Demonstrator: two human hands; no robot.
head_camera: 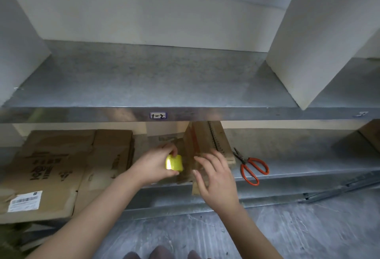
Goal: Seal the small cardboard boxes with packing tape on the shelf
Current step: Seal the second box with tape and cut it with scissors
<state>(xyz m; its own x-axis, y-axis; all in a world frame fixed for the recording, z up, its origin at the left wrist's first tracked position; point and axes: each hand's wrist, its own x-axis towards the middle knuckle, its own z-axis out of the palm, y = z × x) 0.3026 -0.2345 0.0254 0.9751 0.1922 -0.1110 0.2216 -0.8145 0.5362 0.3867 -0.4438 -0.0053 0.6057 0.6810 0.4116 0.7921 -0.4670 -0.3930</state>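
Left hand point(153, 166) grips a yellow tape roll point(174, 162) just beside the box point(205, 139) on the lower shelf point(292, 147). Right hand point(216, 176) lies with fingers spread on the box's front. Scissors point(251, 168) lie right of the box, flattened cardboard point(61, 166) to its left.

Scissors point(251, 167) (handles forward) block shelf point(287, 168) right of hands.
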